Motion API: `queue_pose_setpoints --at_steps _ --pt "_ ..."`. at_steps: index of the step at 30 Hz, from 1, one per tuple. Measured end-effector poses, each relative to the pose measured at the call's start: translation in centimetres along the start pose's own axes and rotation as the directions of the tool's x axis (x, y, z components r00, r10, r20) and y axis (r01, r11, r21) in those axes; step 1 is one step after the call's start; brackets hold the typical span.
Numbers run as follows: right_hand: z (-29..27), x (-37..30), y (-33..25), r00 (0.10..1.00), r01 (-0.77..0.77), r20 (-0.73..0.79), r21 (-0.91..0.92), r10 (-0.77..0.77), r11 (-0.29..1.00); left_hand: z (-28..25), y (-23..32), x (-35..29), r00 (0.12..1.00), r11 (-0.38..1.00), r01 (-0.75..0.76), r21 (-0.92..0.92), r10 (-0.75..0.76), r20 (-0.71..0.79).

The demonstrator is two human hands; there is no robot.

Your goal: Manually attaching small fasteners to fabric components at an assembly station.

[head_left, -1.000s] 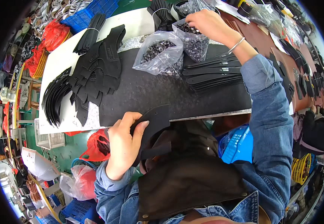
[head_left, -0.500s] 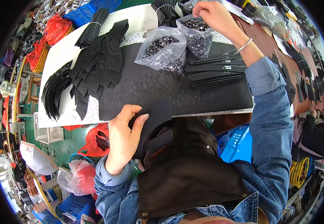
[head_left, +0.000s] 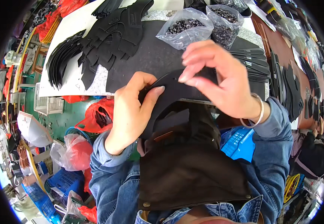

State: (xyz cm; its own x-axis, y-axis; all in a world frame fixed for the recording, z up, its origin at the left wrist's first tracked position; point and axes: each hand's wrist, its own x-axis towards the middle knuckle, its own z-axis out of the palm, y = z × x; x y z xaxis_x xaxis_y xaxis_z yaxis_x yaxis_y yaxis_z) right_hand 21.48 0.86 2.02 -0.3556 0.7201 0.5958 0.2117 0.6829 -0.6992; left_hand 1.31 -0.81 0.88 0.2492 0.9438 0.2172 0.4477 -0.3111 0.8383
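Observation:
My left hand (head_left: pixel 130 108) grips a curved black flat piece (head_left: pixel 168 89), thumb on top, over the near edge of the table. A small hole shows close to the piece's far end. My right hand (head_left: pixel 227 82), with a bangle at the wrist, is at that end, thumb and forefinger pinched together. Whatever sits between those fingertips is too small to make out. Beyond it stand two clear plastic bags, a left one (head_left: pixel 171 40) and a right one (head_left: pixel 239 20), filled with small dark shiny parts (head_left: pixel 186 26). A stack of black straps (head_left: pixel 251 61) lies right of them.
On the table's left lie overlapping black cut pieces (head_left: pixel 113 41) and a fan of curved strips (head_left: pixel 59 63). Below are a red bag (head_left: pixel 100 116), a white basket (head_left: pixel 49 102) and a blue basket (head_left: pixel 240 143). Another person (head_left: pixel 313 155) is at the far right.
My right hand has come back from the right bag to the black piece. The left hand still holds the piece, now slightly higher in view. The whole view has shifted.

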Motion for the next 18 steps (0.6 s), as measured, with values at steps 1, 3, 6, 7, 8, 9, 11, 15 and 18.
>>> queue_pose_setpoints --at_steps 1,3,6,7,8,9,11,15,18 --pt "0.4 -0.2 0.2 1.0 0.007 0.017 0.002 -0.007 1.0 -0.1 0.3 -0.3 1.0 1.0 -0.02 -0.009 0.02 0.006" --pt "1.0 -0.6 0.5 0.999 0.013 0.034 0.004 -0.013 1.0 -0.3 0.5 -0.6 0.999 0.999 -0.04 -0.018 0.04 0.013" --pt "1.5 -1.0 0.1 0.995 -0.044 0.092 0.058 0.038 0.997 -0.6 0.6 -1.1 0.989 0.988 -0.146 0.039 0.146 0.0" --pt "1.5 -0.9 -0.3 0.993 -0.086 0.09 0.063 0.08 0.994 -0.7 0.6 -1.1 0.989 0.988 -0.146 0.053 0.146 0.012" --pt "1.4 -0.9 -0.7 0.989 -0.129 0.088 0.068 0.123 0.989 -0.8 0.6 -1.2 0.989 0.987 -0.147 0.067 0.145 0.026" --pt "1.5 -0.6 -1.1 0.999 -0.049 0.014 -0.096 0.05 0.994 -0.8 0.5 -1.2 0.989 0.987 -0.147 0.063 0.146 0.029" --pt "0.8 -0.5 -1.3 0.999 0.02 0.046 -0.183 -0.012 0.983 -0.9 0.3 -1.4 0.968 0.963 -0.251 0.099 0.25 0.017" --pt "0.4 -0.6 -1.8 0.991 0.127 0.071 -0.228 -0.114 0.965 -0.8 0.3 -1.8 0.964 0.963 -0.259 0.079 0.263 -0.039" --pt "0.3 -0.7 -2.0 0.99 0.125 0.087 -0.195 -0.11 0.973 -0.8 0.0 -1.9 0.948 0.948 -0.307 0.09 0.312 -0.057"
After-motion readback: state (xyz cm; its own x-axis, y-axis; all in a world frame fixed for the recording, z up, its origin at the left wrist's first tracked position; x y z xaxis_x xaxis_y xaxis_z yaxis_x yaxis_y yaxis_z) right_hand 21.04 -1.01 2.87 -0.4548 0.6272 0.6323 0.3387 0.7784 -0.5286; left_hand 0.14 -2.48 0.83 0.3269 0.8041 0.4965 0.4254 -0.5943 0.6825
